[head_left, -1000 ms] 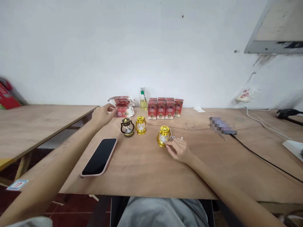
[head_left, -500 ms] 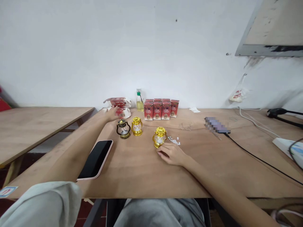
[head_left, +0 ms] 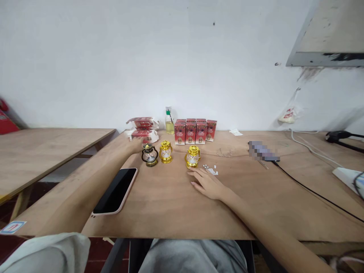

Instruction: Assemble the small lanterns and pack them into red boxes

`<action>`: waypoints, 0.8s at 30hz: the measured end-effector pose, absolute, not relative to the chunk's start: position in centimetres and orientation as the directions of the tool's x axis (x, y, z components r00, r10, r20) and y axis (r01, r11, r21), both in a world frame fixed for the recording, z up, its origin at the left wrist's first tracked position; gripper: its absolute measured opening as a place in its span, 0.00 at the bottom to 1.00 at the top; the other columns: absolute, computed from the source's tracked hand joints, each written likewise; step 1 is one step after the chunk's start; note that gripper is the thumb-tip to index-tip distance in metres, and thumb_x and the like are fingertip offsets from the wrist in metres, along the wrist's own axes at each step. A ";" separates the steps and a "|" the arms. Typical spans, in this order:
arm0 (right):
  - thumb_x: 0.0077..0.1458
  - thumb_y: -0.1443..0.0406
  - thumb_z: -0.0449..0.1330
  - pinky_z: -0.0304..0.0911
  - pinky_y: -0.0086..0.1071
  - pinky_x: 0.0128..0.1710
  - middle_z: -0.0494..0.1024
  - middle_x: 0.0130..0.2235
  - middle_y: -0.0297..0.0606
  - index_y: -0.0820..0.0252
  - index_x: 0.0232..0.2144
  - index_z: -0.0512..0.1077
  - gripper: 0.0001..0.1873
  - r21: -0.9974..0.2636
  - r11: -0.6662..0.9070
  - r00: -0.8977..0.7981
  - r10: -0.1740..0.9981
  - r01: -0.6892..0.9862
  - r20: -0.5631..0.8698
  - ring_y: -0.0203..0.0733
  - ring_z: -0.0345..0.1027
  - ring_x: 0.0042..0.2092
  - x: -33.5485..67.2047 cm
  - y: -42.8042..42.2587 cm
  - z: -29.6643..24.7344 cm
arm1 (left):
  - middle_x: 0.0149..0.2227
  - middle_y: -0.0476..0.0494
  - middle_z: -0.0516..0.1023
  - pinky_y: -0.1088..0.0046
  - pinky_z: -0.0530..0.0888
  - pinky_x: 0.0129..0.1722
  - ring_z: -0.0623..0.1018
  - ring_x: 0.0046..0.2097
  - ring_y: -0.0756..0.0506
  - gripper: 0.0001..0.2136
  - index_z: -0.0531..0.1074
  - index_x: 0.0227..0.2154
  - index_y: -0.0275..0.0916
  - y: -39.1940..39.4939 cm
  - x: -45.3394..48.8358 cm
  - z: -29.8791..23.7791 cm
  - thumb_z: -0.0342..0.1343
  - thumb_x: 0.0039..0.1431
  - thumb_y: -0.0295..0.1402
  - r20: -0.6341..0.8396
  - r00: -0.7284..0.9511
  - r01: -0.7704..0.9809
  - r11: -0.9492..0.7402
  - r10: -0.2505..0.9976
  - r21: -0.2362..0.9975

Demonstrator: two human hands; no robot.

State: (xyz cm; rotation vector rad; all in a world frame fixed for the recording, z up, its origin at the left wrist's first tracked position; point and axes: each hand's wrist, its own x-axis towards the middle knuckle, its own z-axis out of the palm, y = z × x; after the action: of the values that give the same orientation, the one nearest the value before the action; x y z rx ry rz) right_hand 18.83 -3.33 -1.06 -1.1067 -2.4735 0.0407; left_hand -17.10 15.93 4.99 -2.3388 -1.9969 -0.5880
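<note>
My left hand (head_left: 137, 145) is at the near edge of the red-and-white opened cartons (head_left: 144, 135) at the back left. Its fingers are small and partly lost against the carton, so its grip is unclear. A dark bronze lantern (head_left: 149, 155) and a gold lantern (head_left: 165, 152) stand upright just right of it. My right hand (head_left: 209, 184) lies low over the table with fingers stretched out, holding nothing. Its fingertips are at the base of another upright gold lantern (head_left: 193, 157). Small white pieces (head_left: 210, 170) lie beyond those fingers.
Several red boxes (head_left: 190, 132) stand together near the wall, beside a green-capped bottle (head_left: 170, 123) of yellow liquid. A phone (head_left: 116, 191) lies under my left forearm's right side. Thin wire pieces (head_left: 224, 152) and a cabled device (head_left: 263, 151) are at the right.
The gold lantern by my right hand has moved away from me, and that hand's fingers have straightened. My left hand has shifted down from the cartons' side to their near edge.
</note>
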 end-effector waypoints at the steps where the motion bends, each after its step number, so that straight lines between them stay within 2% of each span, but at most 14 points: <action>1: 0.61 0.63 0.50 0.56 0.49 0.58 0.67 0.58 0.46 0.59 0.53 0.65 0.18 -0.200 0.681 -0.589 0.718 0.704 0.371 0.47 0.62 0.57 18.8 -3.3 -1.1 | 0.50 0.26 0.71 0.47 0.61 0.54 0.67 0.55 0.27 0.23 0.67 0.46 0.34 15.7 -17.2 4.8 0.57 0.45 0.39 0.282 0.112 0.964 -0.172 0.953 0.201; 4: 0.61 0.63 0.50 0.57 0.48 0.58 0.68 0.57 0.45 0.59 0.53 0.64 0.18 -0.211 0.682 -0.588 0.719 0.701 0.369 0.47 0.63 0.56 18.8 -3.4 -1.0 | 0.57 0.23 0.63 0.49 0.60 0.55 0.64 0.58 0.27 0.28 0.62 0.52 0.31 15.9 -17.5 4.8 0.54 0.49 0.40 0.290 0.102 0.982 -0.143 0.952 0.123; 6: 0.60 0.63 0.51 0.57 0.47 0.58 0.68 0.57 0.45 0.60 0.52 0.64 0.18 -0.215 0.680 -0.588 0.721 0.701 0.365 0.47 0.63 0.56 18.8 -3.4 -0.9 | 0.60 0.23 0.59 0.48 0.55 0.57 0.60 0.60 0.28 0.31 0.57 0.56 0.31 16.6 -17.4 5.1 0.54 0.50 0.41 0.295 0.110 0.987 -0.140 0.949 0.083; 9: 0.60 0.64 0.51 0.57 0.48 0.57 0.68 0.57 0.46 0.61 0.52 0.64 0.18 -0.215 0.672 -0.583 0.729 0.708 0.359 0.47 0.62 0.57 18.7 -3.4 -0.8 | 0.61 0.25 0.57 0.42 0.46 0.59 0.56 0.62 0.28 0.34 0.54 0.58 0.33 17.8 -17.0 5.4 0.56 0.50 0.42 0.266 0.141 0.987 -0.155 0.954 0.031; 11: 0.60 0.64 0.51 0.56 0.48 0.57 0.68 0.57 0.46 0.61 0.52 0.64 0.18 -0.212 0.672 -0.584 0.729 0.709 0.358 0.47 0.62 0.56 18.7 -3.5 -0.7 | 0.61 0.25 0.59 0.40 0.45 0.58 0.57 0.62 0.28 0.33 0.55 0.58 0.34 18.2 -16.7 5.3 0.56 0.50 0.41 0.244 0.157 0.987 -0.162 0.957 0.000; 14: 0.60 0.64 0.50 0.56 0.48 0.57 0.69 0.56 0.45 0.60 0.52 0.64 0.17 -0.202 0.681 -0.593 0.720 0.704 0.360 0.47 0.63 0.55 18.7 -3.5 -0.6 | 0.58 0.21 0.60 0.40 0.47 0.56 0.60 0.59 0.27 0.27 0.60 0.54 0.31 17.9 -16.5 5.2 0.55 0.52 0.38 0.251 0.158 0.987 -0.147 0.955 -0.060; 19: 0.60 0.64 0.51 0.55 0.48 0.57 0.71 0.54 0.44 0.60 0.51 0.64 0.17 -0.180 0.684 -0.598 0.714 0.706 0.365 0.47 0.63 0.54 18.7 -3.5 -0.6 | 0.58 0.19 0.57 0.47 0.49 0.58 0.57 0.61 0.27 0.22 0.62 0.49 0.28 17.0 -16.7 5.3 0.51 0.55 0.37 0.274 0.172 0.979 -0.134 0.946 -0.151; 24: 0.60 0.64 0.51 0.55 0.47 0.56 0.72 0.52 0.45 0.60 0.50 0.65 0.16 -0.161 0.691 -0.602 0.703 0.705 0.378 0.46 0.63 0.53 18.7 -3.3 -0.8 | 0.51 0.23 0.68 0.53 0.61 0.51 0.67 0.53 0.30 0.22 0.60 0.48 0.29 16.7 -17.0 5.5 0.51 0.54 0.37 0.226 0.170 0.978 -0.135 0.959 -0.161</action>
State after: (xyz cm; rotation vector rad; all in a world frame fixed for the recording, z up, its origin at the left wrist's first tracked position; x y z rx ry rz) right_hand 18.71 -3.35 -0.83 -1.0936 -2.4883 -0.0064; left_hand -17.02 16.72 5.49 -2.1798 -1.8631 -0.0977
